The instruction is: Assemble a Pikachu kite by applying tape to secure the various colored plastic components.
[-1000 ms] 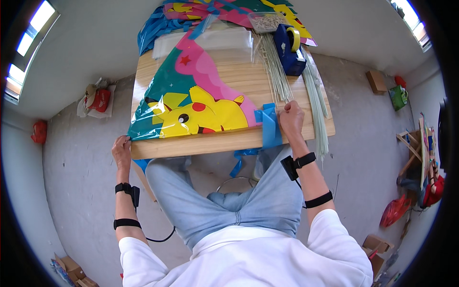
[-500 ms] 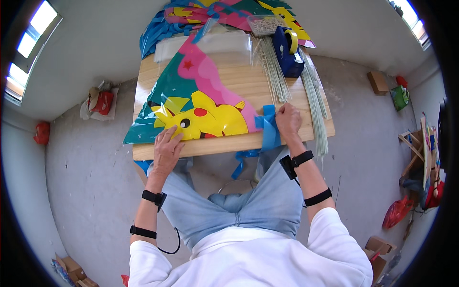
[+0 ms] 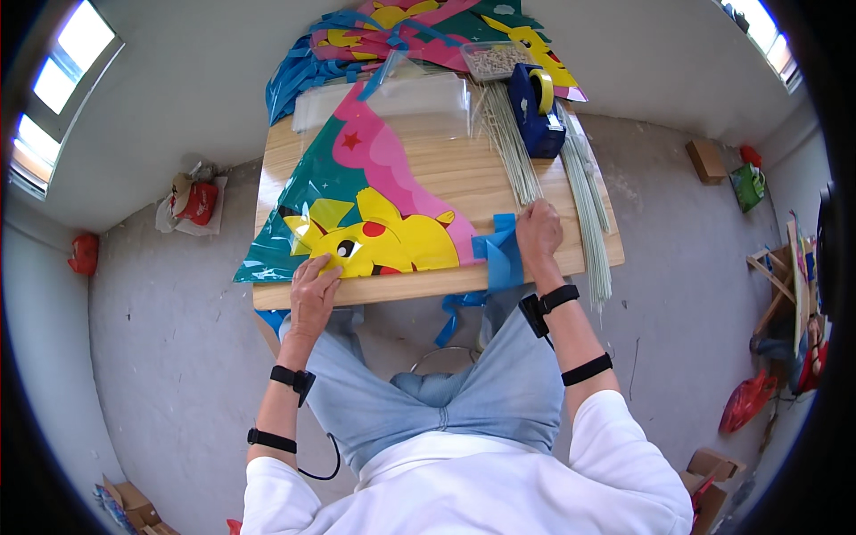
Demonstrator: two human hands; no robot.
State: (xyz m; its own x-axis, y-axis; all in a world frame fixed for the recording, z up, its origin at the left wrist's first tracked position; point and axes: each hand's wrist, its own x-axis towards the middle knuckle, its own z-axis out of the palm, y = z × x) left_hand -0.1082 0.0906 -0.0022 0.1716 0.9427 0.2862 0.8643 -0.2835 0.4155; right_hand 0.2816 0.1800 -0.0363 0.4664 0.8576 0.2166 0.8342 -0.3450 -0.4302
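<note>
A triangular plastic kite sail (image 3: 406, 227) lies on the wooden table (image 3: 464, 178), printed with a yellow cartoon animal on green and pink. My left hand (image 3: 315, 285) rests its fingers on the sail's near edge, left of the middle, holding it against the tabletop. At the sail's right corner a blue plastic streamer (image 3: 505, 259) runs down over the table edge. Just right of that streamer my right hand (image 3: 539, 234) is closed, at the near ends of a bundle of thin pale rods (image 3: 510, 143). What its fingers grip is hidden.
A blue tape dispenser (image 3: 538, 120) stands at the back right beside a clear box of small pale pieces (image 3: 497, 61). Another rod bundle (image 3: 587, 205) overhangs the right side. Clear plastic sheets (image 3: 437, 105) and a heap of kites (image 3: 357, 40) lie at the back.
The whole view has shifted slightly, so the table sits a little lower in the picture. Both hands keep nearly the same places on it, the right still closed by the rod ends.
</note>
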